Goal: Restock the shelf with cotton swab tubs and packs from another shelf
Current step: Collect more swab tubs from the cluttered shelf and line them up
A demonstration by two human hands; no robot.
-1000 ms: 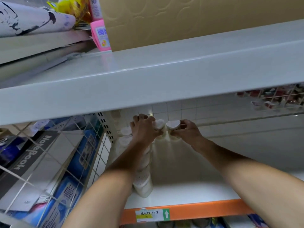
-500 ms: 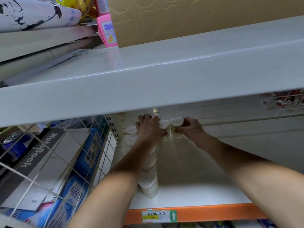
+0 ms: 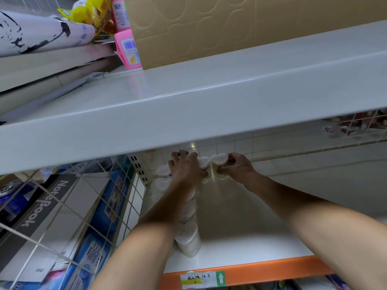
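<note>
1. reaching deep under the upper shelf point(image 3: 209, 105), both forearms are stretched to the back of the lower shelf point(image 3: 240, 222), whose front edge is orange.
2. the left hand point(image 3: 186, 168) is laid over a heart-lidded tub point(image 3: 203, 162), with its fingers curled down around the tub's far side and the thumb side against it.
3. the right hand point(image 3: 236, 167) is clamped on a second tub point(image 3: 219, 160); the lid is left showing, and the fingertips are pressed to the tub's lower body.
4. the two tubs are held side by side, touching or nearly so, close to the tiled back wall point(image 3: 261, 147); whether they are resting on the shelf cannot be told.
5. a row of tubs point(image 3: 188, 237) is seen running from the front of the lower shelf toward the back, partly hidden by the left forearm; more tubs point(image 3: 163, 171) are stood to its left by the perforated upright point(image 3: 139, 170).
6. a price label point(image 3: 202, 279) with a green arrow is stuck on the orange edge.
7. beyond a wire grid point(image 3: 62, 206) at the left, a box marked "notebook" point(image 3: 41, 204) and blue packs point(image 3: 113, 197) are stacked.
8. on the upper shelf a pink bottle point(image 3: 127, 49) is stood beside a brown carton point(image 3: 230, 24), with a yellow packet point(image 3: 94, 13) behind.
</note>
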